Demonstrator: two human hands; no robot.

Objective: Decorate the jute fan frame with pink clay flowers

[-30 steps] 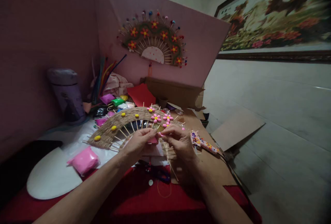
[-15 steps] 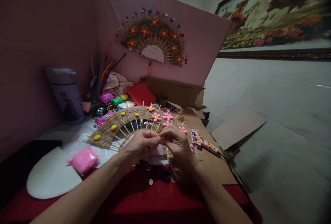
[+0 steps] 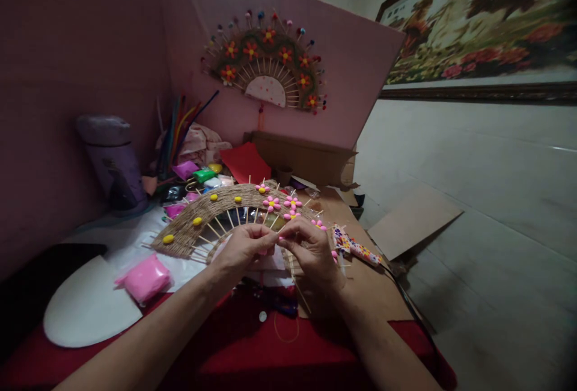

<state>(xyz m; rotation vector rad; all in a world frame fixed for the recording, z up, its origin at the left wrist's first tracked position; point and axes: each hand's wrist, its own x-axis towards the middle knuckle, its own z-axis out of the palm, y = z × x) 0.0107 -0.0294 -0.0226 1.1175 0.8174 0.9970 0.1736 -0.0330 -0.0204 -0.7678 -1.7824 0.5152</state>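
Note:
Both hands meet in front of a twine-wrapped fan (image 3: 180,233) with wooden sticks. My left hand (image 3: 247,249) is closed, thumb and forefinger pinched together. My right hand (image 3: 309,249) pinches too, its fingertips touching those of the left. A tiny bit of pink clay (image 3: 280,237) shows between the fingertips; most of it is hidden. Pink flowers with yellow centres (image 3: 271,203) sit on the fan's right half, and bare yellow dots (image 3: 197,221) on its left half. The hands cover part of the fan's lower middle.
A pink clay packet (image 3: 145,278) and a white half-round board (image 3: 90,307) lie at the left. A purple tumbler (image 3: 115,168) stands behind. At the right a flower-patterned glue gun (image 3: 356,246) rests on cardboard (image 3: 365,289). A finished fan (image 3: 265,66) leans or hangs behind.
The hands stay almost in place, fingertips together, with small finger movements. A little pink now shows between them. The view has shifted very slightly.

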